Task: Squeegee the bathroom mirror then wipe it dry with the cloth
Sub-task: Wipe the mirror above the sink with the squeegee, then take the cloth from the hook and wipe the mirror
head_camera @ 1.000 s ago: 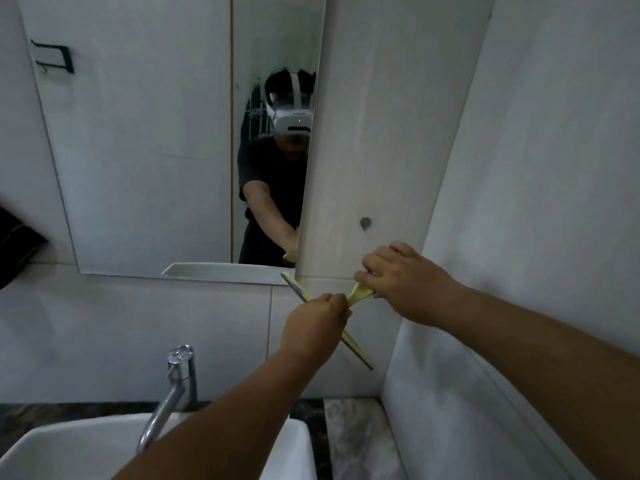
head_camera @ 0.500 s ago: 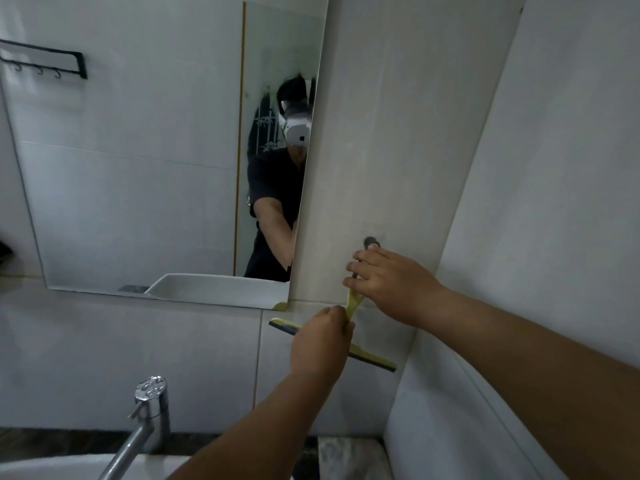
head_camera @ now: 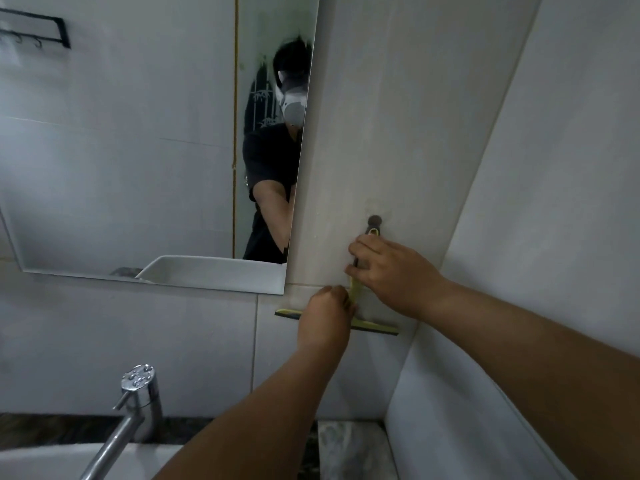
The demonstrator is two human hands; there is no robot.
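Note:
A yellow-green squeegee (head_camera: 375, 326) lies flat against the tiled wall, to the right of and below the mirror (head_camera: 117, 150). Its handle points up and its blade is nearly level. The handle's top loop sits at a dark wall hook (head_camera: 374, 221). My right hand (head_camera: 391, 271) grips the upper handle. My left hand (head_camera: 325, 315) holds the squeegee where handle meets blade and covers the blade's middle. No cloth is in view.
A chrome faucet (head_camera: 136, 396) rises over the white sink (head_camera: 45, 460) at the lower left. A side wall (head_camera: 554, 237) closes in on the right. The mirror reflects a black hook rack (head_camera: 38, 29) and a person in dark clothes.
Both hands raised the squeegee up the wall and turned it from slanted to handle-up. The handle's top now meets the hook. My view tilted upward.

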